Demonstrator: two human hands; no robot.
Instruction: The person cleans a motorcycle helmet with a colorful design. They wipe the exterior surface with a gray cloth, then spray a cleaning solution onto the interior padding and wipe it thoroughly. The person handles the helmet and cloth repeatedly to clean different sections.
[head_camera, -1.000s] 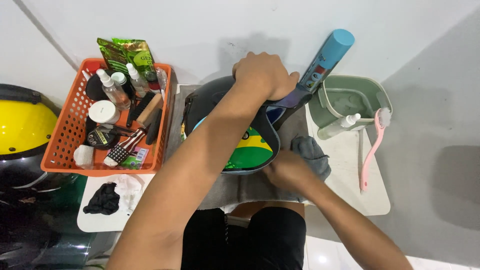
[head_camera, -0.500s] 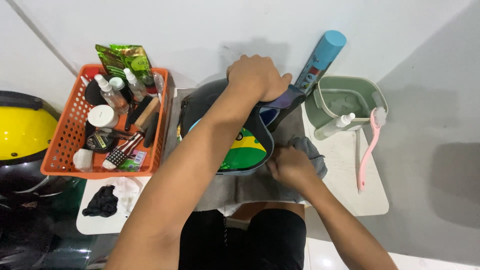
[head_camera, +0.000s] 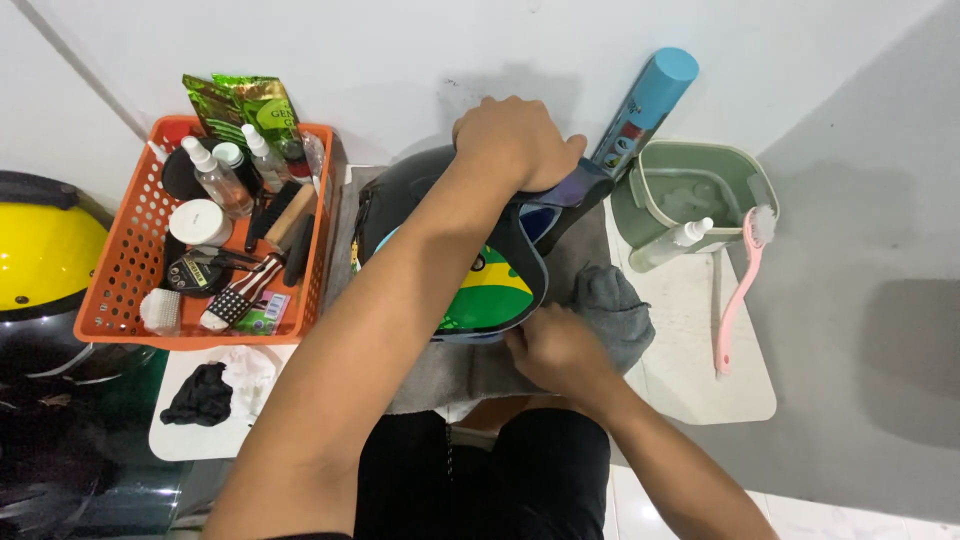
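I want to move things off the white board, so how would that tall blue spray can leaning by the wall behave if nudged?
The spray can is tall, narrow and already tilted, so it probably tips easily. Being cylindrical, it would likely roll once down, perhaps toward the green basin. It looks rigid.

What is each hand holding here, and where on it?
The left hand grips the dark helmet by its far top edge near the visor. The right hand clutches a grey cloth against the helmet's lower side.

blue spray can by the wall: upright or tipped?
Tipped. The can leans against the wall, top angled right, base hidden behind the helmet.
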